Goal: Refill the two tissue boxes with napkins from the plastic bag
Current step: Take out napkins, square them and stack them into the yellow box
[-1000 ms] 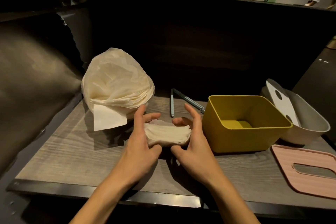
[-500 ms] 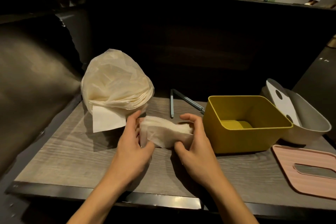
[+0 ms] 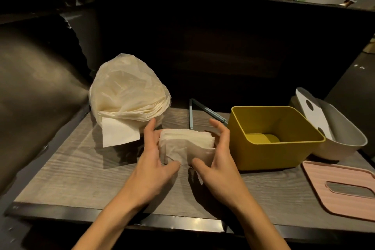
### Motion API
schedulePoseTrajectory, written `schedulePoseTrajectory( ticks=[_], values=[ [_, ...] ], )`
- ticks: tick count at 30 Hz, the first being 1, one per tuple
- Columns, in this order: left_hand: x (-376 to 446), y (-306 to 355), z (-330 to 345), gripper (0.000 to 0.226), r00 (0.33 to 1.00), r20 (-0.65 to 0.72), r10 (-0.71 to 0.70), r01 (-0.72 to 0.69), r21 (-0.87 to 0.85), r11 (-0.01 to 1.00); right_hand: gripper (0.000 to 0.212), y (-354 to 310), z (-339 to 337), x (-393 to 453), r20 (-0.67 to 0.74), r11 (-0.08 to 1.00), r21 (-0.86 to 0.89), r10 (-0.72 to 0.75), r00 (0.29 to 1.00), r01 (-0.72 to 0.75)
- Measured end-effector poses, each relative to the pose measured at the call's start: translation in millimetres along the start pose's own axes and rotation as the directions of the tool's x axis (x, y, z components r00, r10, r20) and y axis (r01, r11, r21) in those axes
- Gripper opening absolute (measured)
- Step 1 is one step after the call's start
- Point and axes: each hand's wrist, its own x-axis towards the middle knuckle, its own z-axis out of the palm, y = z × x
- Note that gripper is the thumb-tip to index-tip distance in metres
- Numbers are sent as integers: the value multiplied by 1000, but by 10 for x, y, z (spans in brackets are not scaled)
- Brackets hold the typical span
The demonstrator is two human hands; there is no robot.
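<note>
Both hands held a stack of napkins (image 3: 187, 146) just above the desk (image 3: 81, 168), the left hand (image 3: 154, 160) and right hand (image 3: 215, 160) cupping its ends, fingers curled round it. Its long axis ran left to right. The open yellow box (image 3: 272, 154) stood just right, nearest the right hand; the plastic bag (image 3: 127, 95) lay far left.

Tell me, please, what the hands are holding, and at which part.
A stack of folded white paper napkins. The left hand grips its left end and the right hand its right end, thumbs at the near side.
</note>
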Motion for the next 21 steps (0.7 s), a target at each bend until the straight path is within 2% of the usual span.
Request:
schedulePoseTrajectory(
  ticks=[2,5,11,14,21],
  values=[
    [-10,15,7,104,1000,2,17,-17,32,999,87,0,-2,5,6,1000,0,-4,1000,4],
    [-10,-7,8,89,998,-23,67,-64,95,993,83,-22,-1,31,-4,1000,-17,-1,1000,1],
    [17,-76,19,78,998,-16,64,-57,251,966,89,-34,6,40,-22,1000,-9,-23,999,23],
    [4,-75,6,75,999,-12,47,-42,262,964,98,-4,-7,14,-9,1000,5,-11,1000,11],
    [-38,16,-62,81,999,13,35,-37,207,978,95,49,-66,3,16,999,8,35,999,-35]
  ],
)
